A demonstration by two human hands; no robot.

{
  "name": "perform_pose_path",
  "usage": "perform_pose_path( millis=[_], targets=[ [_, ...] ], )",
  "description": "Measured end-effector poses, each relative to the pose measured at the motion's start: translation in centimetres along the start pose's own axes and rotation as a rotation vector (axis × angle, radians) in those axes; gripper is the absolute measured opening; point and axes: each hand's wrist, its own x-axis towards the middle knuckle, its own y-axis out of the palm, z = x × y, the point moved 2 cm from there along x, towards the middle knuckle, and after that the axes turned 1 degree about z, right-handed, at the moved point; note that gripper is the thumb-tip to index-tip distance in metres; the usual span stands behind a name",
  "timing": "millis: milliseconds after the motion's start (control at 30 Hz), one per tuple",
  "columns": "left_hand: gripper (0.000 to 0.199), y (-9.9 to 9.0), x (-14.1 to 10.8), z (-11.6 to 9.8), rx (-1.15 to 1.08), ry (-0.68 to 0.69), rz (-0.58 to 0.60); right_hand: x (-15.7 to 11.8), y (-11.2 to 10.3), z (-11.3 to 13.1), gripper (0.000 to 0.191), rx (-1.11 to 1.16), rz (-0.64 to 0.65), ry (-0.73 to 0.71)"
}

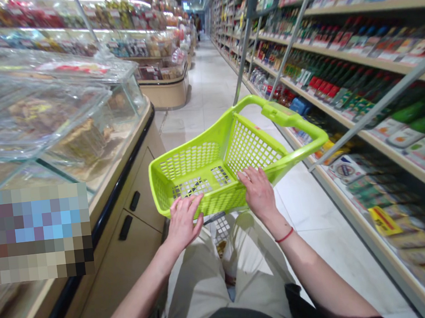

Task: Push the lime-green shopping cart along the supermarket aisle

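A bright green plastic shopping cart (192, 153) with a grid-patterned basket stands turned sideways right in front of my legs. My left hand (186, 217) holds the rim near its left end, fingers over the edge and thumb on the near side. Farther right on the same rim is my right hand (257, 189), its fingers curled over the edge and a red cord (284, 235) round the wrist. The cart's looped push handle (287, 115) points right toward the shelves. Through the basket's slotted floor, bits of what is below show.
Close on my left stands a display counter (123, 198) with glass sides and wrapped goods. Shelves (346, 130) of packaged goods line the right, crossed by grey metal bars (378, 111). Between them a tiled aisle (209, 73) runs ahead past another display stand (165, 90).
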Motion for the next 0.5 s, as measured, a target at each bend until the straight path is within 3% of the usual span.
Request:
perform_pose_path(
  millis=[133, 233, 500],
  targets=[
    [0.053, 0.1, 0.1, 0.0, 0.000, -0.001, 0.004, 0.2, -0.8, -2.3, 0.048, -0.047, -0.031, 0.041],
    [0.053, 0.1, 0.1, 0.0, 0.003, -0.001, 0.002, 0.2, -0.6, -2.2, 0.046, -0.047, -0.034, 0.060],
    [0.053, 0.1, -0.1, 0.0, 0.014, -0.014, 0.007, 0.0, 1.2, 4.3, 0.048, 0.004, 0.033, -0.002]
  ],
)
